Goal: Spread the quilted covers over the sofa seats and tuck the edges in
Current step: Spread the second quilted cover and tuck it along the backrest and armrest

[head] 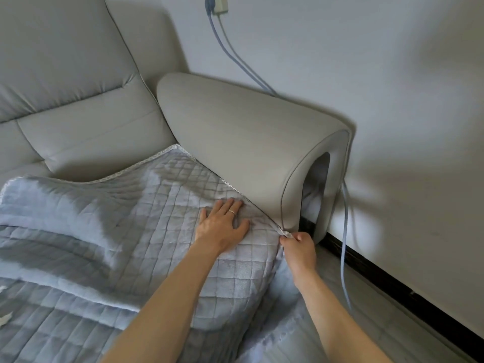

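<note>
My right hand [298, 247] pinches the lace corner of the quilted cover [162, 205], fingers clamped. My left hand [222, 224] presses the cover flat on the sofa [78, 127], fingers straight and apart. The cover's edge vanishes under the armrest [248, 142].

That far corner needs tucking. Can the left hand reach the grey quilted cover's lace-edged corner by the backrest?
Probably yes: left hand lies flat on the grey quilted cover, only bare quilt before its lace-edged corner.

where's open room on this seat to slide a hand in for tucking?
Free: flat quilted cover between the backrest, armrest and left hand; also the armrest top. Crowded: front armrest corner, where the right hand pinches the cover's edge, and the bunched fold.
</note>
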